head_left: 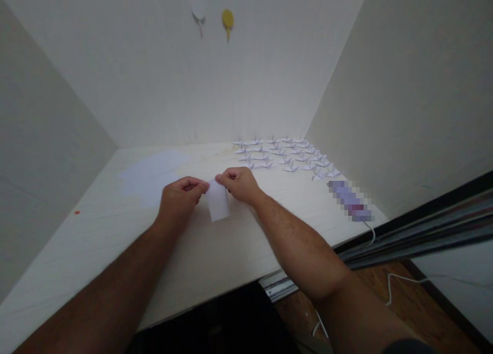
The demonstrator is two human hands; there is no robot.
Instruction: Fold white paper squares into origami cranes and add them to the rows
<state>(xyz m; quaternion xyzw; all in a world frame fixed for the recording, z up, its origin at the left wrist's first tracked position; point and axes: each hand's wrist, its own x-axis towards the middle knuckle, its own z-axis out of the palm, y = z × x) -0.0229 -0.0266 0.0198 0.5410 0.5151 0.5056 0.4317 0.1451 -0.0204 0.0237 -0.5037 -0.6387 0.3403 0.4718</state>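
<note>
A small white sheet of paper (219,204) hangs between my two hands, above the pale tabletop. My left hand (181,196) pinches its upper left corner between thumb and finger. At the upper right corner, the thumb and finger of my right hand (241,183) grip the same sheet. To the left, behind my left hand, more white paper (148,174) lies flat on the table. Several folded white paper cranes (290,166) stand in rows at the back right, beyond my right hand.
A pixelated purple device (348,200) with a white cable (373,235) lies near the right edge of the table (231,261). A tiny red-orange bit (77,212) is at the left. Walls enclose the back and sides, with a white hook (198,11) and a yellow hook (227,19).
</note>
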